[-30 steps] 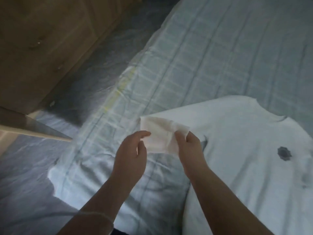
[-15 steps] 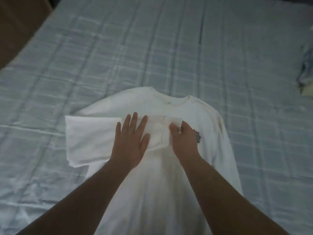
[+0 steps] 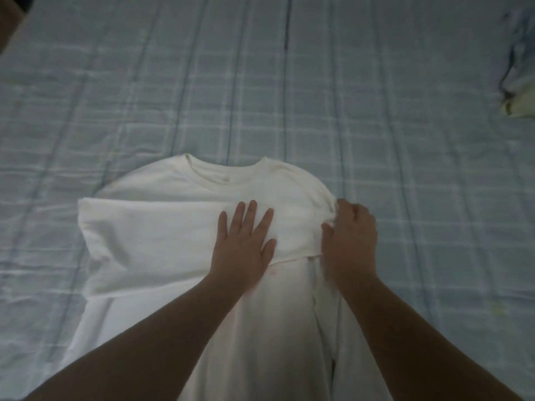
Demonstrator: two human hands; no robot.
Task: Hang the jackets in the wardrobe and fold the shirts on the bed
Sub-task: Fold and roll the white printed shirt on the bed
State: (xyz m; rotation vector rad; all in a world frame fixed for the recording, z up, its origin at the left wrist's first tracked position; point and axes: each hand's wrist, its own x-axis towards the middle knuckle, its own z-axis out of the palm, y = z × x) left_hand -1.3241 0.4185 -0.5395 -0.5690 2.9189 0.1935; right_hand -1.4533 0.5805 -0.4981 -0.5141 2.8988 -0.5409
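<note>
A white T-shirt [image 3: 162, 241] lies flat on the bed [image 3: 289, 82], collar pointing away from me. Its left sleeve is folded across the chest. My left hand [image 3: 244, 244] rests flat on that folded sleeve, fingers spread. My right hand [image 3: 351, 238] sits at the shirt's right shoulder edge, fingers curled and pinching the cloth there. The small dark print on the chest is hidden under the folded sleeve and my right hand.
The bed is covered by a pale blue checked sheet. A bundle of light blue and cream cloth [image 3: 521, 68] lies at the far right edge. A brown wooden corner [image 3: 7, 13] shows at the top left.
The left sleeve, held up in both hands a second ago, now lies folded across the chest. My right hand has slid right to the shoulder edge; my left hand presses flat.
</note>
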